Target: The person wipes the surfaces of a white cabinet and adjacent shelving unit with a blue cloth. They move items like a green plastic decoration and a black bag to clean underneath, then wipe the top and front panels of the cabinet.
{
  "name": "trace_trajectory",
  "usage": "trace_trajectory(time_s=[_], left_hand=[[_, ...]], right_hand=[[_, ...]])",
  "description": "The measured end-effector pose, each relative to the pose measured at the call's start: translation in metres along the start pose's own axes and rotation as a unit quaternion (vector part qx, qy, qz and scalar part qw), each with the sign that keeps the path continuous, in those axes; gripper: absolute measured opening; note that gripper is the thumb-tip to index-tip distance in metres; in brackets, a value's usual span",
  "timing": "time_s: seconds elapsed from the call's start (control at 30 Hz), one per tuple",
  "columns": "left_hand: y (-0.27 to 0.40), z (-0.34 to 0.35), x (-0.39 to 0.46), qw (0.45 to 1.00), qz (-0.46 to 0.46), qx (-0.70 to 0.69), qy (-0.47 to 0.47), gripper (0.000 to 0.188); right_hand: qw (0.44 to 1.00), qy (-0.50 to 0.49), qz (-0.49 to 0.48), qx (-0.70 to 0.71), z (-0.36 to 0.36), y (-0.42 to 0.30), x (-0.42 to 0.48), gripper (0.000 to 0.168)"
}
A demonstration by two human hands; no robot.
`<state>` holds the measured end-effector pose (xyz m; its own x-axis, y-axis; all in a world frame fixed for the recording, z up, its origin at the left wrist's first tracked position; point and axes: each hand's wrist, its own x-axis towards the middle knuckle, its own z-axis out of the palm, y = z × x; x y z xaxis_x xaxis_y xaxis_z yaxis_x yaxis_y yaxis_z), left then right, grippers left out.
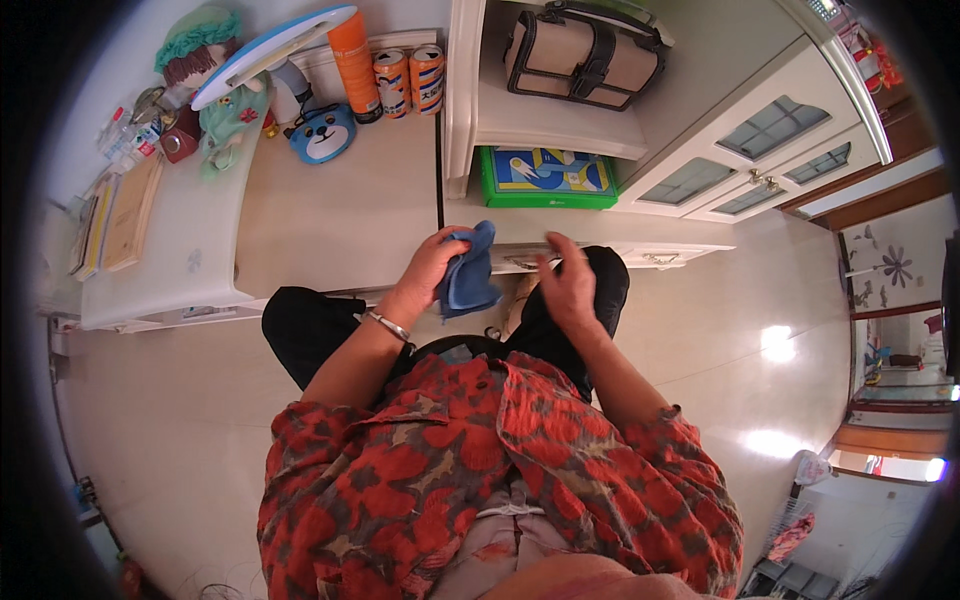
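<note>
A folded blue cloth (472,277) hangs from my left hand (429,271), its upper edge pinched under the thumb. My right hand (568,283) is held apart to the right of the cloth, over my right knee. Its fingers are spread and slightly blurred, with nothing in them. Both hands are in front of the low cabinet's drawer front (517,255), which has a metal handle. Just beyond the hands lies a green box (551,201) with a blue and yellow printed top, on the lowest shelf.
A beige handbag (589,60) sits on the shelf above. Two orange cans (427,81), a tall orange canister (352,67), a blue bear-face pouch (322,135) and a doll (225,120) stand at the back left. Books (131,214) lie far left. Glass-paned cabinet doors (750,176) are at right.
</note>
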<state>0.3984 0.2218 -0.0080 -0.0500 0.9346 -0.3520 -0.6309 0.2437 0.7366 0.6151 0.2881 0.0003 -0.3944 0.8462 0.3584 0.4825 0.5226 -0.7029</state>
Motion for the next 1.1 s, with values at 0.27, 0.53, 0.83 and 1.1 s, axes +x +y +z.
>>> trace_trajectory(time_s=[0.27, 0.53, 0.83, 1.1], left_hand=[[-0.001, 0.016, -0.016, 0.983, 0.027, -0.111, -0.141, 0.062], [0.007, -0.024, -0.024, 0.997, 0.072, -0.038, -0.014, 0.047], [-0.015, -0.051, -0.031, 0.997, 0.062, -0.041, -0.006, 0.036], [-0.021, -0.056, -0.030, 0.997, 0.045, -0.067, 0.020, 0.032]], right_hand=[[0.949, -0.113, 0.122, 0.269, 0.040, -0.042, 0.017, 0.054], [0.887, 0.209, 0.177, 0.372, -0.032, -0.001, 0.088, 0.043], [0.895, 0.315, 0.226, 0.222, -0.032, 0.078, 0.151, 0.047], [0.905, 0.260, 0.244, 0.232, 0.005, 0.067, 0.171, 0.044]])
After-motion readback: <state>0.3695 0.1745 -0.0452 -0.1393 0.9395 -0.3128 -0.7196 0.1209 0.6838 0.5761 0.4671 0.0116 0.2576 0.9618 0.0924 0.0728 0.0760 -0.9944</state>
